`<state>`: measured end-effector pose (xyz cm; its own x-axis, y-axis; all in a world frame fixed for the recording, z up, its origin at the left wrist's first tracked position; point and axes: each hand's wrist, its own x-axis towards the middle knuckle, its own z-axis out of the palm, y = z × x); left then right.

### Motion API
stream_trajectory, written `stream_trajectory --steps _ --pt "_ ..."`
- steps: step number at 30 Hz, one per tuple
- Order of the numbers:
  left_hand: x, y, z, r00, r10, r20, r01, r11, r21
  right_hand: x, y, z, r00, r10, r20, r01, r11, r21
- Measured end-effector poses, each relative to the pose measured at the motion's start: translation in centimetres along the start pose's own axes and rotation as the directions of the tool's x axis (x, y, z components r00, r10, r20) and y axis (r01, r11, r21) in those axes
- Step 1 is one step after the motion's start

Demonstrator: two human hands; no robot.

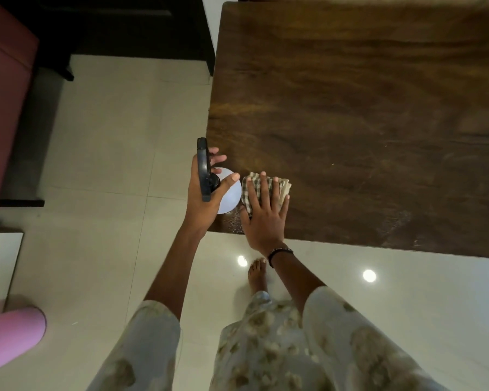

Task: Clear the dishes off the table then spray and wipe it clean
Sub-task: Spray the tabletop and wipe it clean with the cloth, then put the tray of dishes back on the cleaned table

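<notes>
My right hand (263,213) lies flat, fingers straight and spread, pressing the folded checked cloth (266,190) onto the near left corner of the dark wooden tabletop (364,108). My left hand (202,187) is wrapped around the neck of the spray bottle (226,193), thumb across its pale body and the black trigger head pointing away from me; the bottle sits just beside the cloth at the table's left edge, though I cannot tell whether it rests on the wood or hangs just above it. No dishes show on the part of the tabletop I can see, so I judge the clearing done and the wiping under way.

To wipe well, I should keep the whole palm on the cloth so the pressure spreads evenly, and work in long overlapping passes along the grain from this corner toward the far side. A speckled damp patch shows near the front edge, right beside my wrist, so that strip needs a pass too. I would keep the bottle out of the cloth's path, and refold the cloth when its face gets dirty.
</notes>
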<state>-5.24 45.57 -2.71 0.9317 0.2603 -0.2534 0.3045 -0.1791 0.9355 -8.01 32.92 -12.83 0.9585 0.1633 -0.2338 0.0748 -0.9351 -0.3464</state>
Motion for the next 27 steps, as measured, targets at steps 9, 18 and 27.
stream_trajectory --steps 9,18,27 --pt "0.3 0.4 -0.2 0.998 -0.039 -0.041 0.045 0.990 0.136 0.9 1.3 -4.3 0.969 -0.143 0.202 0.112 0.981 0.157" --pt "-6.8 1.0 -0.6 0.875 -0.384 -0.295 0.367 0.923 -0.112 -1.8 4.7 -13.0 0.971 -0.001 0.240 -0.085 0.934 0.348" --pt "-12.4 13.4 8.6 0.914 -0.405 -0.032 0.402 0.914 -0.061 -7.5 10.5 -28.3 0.985 0.093 0.145 -0.151 0.868 0.473"
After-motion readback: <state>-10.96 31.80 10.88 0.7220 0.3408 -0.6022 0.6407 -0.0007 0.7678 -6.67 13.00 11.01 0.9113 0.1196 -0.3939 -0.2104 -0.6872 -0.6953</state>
